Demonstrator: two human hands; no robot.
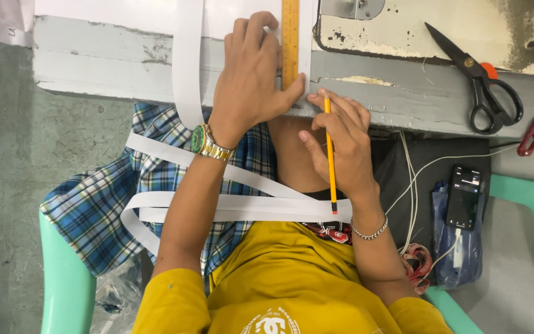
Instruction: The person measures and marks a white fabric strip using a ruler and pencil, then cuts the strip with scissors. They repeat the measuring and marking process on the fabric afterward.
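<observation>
Head view: your left hand presses flat, fingers spread, on the ruler over a white strip at the counter edge. Your right hand pinches a pencil; keep it tight against the ruler.

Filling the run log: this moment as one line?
left hand: presses ruler | right hand: holds pencil | white strip | scissors aside

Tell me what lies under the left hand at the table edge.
The left hand presses a yellow ruler onto a white strip on the table. The ruler's lower end and the strip beneath the palm are covered.
</observation>
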